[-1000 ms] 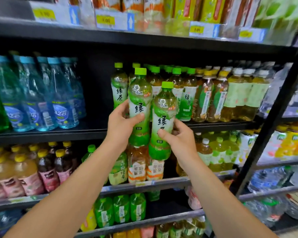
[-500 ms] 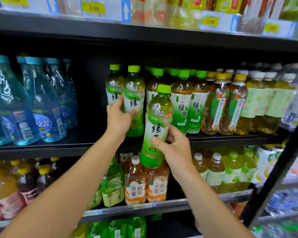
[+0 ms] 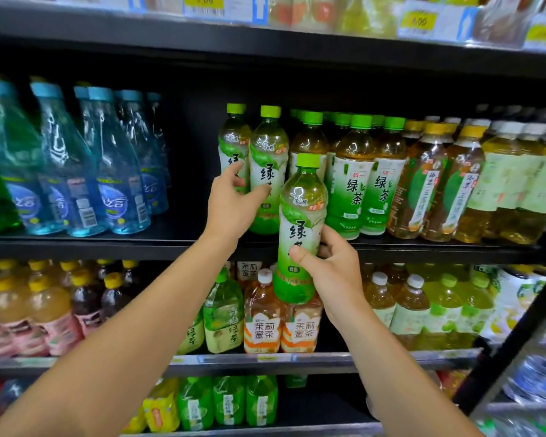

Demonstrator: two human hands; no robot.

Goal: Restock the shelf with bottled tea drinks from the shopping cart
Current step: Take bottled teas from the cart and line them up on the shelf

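Note:
My right hand (image 3: 331, 272) grips a green-capped green tea bottle (image 3: 301, 222) by its lower half, upright in the air in front of the middle shelf (image 3: 108, 244). My left hand (image 3: 234, 203) holds a second green tea bottle (image 3: 269, 159), which stands on that shelf; the thumb lies across its label and the fingers reach behind it. A third bottle of the same tea (image 3: 234, 143) stands just left and behind. The shopping cart is out of view.
Right of these stand rows of other green tea bottles (image 3: 353, 184) and yellow-capped tea bottles (image 3: 435, 184). Blue water bottles (image 3: 76, 171) fill the shelf's left end, with a dark gap between. Lower shelves (image 3: 265, 361) hold more drinks. A black post (image 3: 517, 335) slants at right.
My left hand has carried its bottle up and back onto the middle shelf, beside the one standing there. My right hand has kept its bottle in front of the shelf edge, drifting slightly lower.

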